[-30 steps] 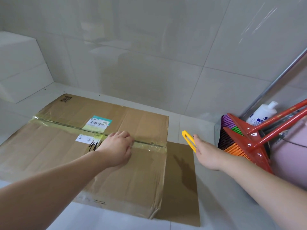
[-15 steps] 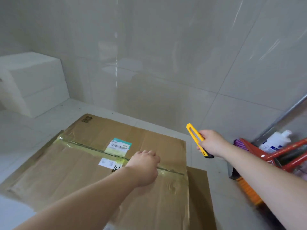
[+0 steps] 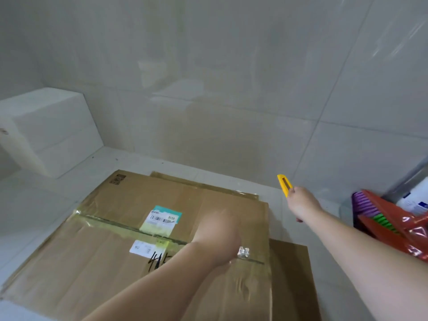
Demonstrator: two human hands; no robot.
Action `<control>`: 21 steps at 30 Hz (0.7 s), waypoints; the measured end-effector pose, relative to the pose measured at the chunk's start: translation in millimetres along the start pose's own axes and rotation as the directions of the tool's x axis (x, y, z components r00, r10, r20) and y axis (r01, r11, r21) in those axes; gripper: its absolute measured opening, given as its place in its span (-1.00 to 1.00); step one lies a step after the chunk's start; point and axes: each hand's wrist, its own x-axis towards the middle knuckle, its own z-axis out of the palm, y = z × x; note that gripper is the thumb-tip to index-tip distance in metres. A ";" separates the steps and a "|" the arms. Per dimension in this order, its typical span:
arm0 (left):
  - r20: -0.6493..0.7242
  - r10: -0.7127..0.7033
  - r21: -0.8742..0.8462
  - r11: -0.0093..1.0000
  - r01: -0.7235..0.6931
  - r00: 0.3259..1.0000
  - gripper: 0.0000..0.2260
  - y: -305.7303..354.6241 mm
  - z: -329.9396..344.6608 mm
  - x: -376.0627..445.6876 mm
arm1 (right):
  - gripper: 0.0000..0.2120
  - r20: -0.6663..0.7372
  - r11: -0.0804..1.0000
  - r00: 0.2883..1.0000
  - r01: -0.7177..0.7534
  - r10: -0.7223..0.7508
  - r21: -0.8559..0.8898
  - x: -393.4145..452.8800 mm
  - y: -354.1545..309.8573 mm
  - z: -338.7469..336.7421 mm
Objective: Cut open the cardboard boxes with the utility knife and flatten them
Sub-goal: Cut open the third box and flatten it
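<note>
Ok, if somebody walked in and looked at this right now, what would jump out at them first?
Most likely the yellow utility knife, gripped in the right hand and held up above the floor to the right of the boxes. Next, the big flattened cardboard box with its taped seam and shipping label, lying on the white tiled floor while the blurred left hand is over its seam.

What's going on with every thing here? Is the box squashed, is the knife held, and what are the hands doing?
Taped brown cardboard box: lying flat on the floor, tape seam along its top.
Yellow utility knife: gripped, raised off the box; blade not visible.
Right hand: grips the knife.
Left hand: blurred, over the box near the seam.
Second brown cardboard sheet: flat underneath the box.
Red broom: beside the wall, untouched.
</note>
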 end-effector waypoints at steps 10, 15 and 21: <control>-0.024 -0.146 0.008 0.989 0.146 0.989 -0.75 74.7 32.5 117.1 | -0.61 0.283 0.986 0.957 -0.017 0.065 -0.166 122.2 77.9 62.7; 0.008 -0.121 0.081 0.990 0.120 0.993 -0.72 86.3 54.0 145.8 | -0.62 0.304 0.961 0.953 0.072 0.013 -0.268 148.5 103.0 98.5; 0.018 -0.105 0.087 0.991 0.103 0.994 -0.71 93.2 72.4 174.7 | -0.41 0.362 0.952 0.931 -0.074 -0.040 0.296 175.5 127.7 109.7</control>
